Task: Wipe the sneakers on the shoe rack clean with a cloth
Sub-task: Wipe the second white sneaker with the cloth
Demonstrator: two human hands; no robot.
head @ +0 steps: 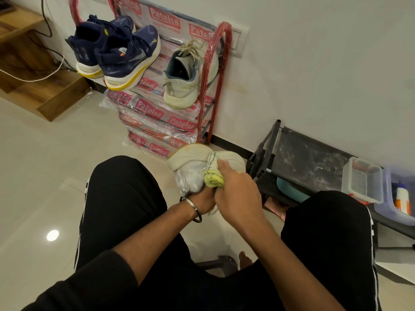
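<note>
Sneaker sits btwn my knees, just above the floor. It's white w/ a yellow edge on the sole, toe grey and dirty. My left hand grips it from below. My right hand squeezes a yellow-green cloth, pressed on top. Its twin and 2 blue shoes rest on the red rack.
</note>
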